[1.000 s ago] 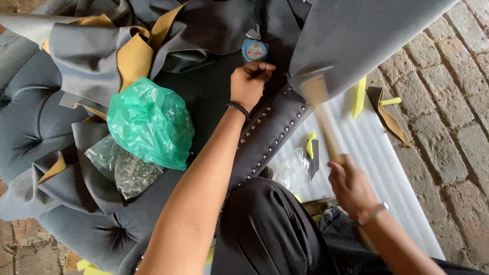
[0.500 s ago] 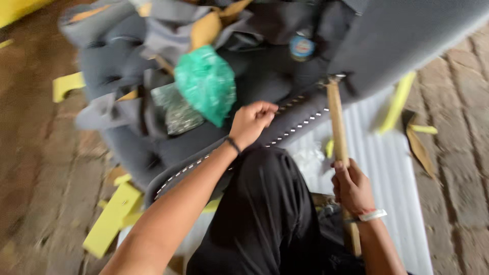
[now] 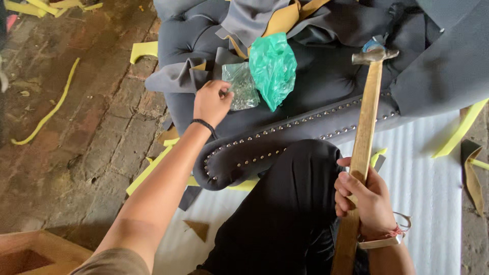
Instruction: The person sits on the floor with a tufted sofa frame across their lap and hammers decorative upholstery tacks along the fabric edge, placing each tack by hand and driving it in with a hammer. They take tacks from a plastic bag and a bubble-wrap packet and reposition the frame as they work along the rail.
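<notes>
I see the hammer [image 3: 362, 147] upright in the right hand [image 3: 368, 201], which is clenched around the lower part of its long wooden handle. The metal head sits at the top of the view, over the dark grey upholstery, just beside a small round blue item that it partly hides.

The left hand [image 3: 211, 102] is stretched forward, fingertips pinched at the edge of a clear bag [image 3: 241, 86]. I cannot tell what the bag holds; the contents read only as a glinting mass. A black band circles the left wrist. Touching the clear bag on its right lies a green bag [image 3: 273, 66], crumpled and puffed.

Both bags rest on a grey sofa piece [image 3: 305, 91], button-tufted, with loose grey cloth and tan backing bunched along its far side. Its near rolled edge carries a stud row [image 3: 300, 125], doubled along most of its length and curving round the left end of the roll.

My black-trousered knee [image 3: 300, 193] rises just below that rolled edge, between the two arms. A pale strap with a red thread hangs at the right wrist.

The sofa piece lies partly on a white sheet [image 3: 423, 168], ribbed, spread on the brick floor [image 3: 76, 127]. Yellow foam strips [image 3: 48, 109] are scattered over the bricks to the left and at the right border. A wooden corner shows at the lower left.
</notes>
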The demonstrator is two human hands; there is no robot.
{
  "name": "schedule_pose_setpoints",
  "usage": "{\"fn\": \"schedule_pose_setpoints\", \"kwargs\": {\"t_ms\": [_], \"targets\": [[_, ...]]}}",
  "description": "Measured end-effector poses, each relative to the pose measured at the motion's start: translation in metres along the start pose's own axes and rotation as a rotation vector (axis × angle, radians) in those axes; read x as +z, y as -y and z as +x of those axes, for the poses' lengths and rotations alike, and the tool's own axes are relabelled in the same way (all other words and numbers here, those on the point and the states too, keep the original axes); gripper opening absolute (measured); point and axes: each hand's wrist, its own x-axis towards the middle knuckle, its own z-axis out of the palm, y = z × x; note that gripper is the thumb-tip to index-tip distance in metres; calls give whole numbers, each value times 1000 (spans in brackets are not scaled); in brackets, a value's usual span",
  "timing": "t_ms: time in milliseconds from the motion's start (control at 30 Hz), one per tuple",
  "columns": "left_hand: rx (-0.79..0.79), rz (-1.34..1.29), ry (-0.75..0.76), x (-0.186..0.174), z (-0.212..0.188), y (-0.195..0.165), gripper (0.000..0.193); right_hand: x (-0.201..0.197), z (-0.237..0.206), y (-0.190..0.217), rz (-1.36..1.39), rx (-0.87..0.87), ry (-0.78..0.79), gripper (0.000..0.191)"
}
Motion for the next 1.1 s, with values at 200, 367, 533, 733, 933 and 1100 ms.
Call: {"fn": "schedule_pose_setpoints", "kwargs": {"t_ms": [200,367,533,733,933,1100], "targets": [[186,-191,26,60,16,-38,75,28,1,1,2,-82,-58,30],[11,-186,9,93,87,-63,34,24,2,0,41,-38,-78,28],[-294,-1219,317,86,134,-77,26,12,5,0,108,-31,-77,28],[-379,-1220,456,83,137,-89,23,7,5,0,121,-21,-37,28],[-454,-1420,544,108,139,-127,28,7,3,-3,120,-30,-58,28],[-509,-1731,576,129,173,-146,33,6,5,-4,140,-59,-29,29]]}}
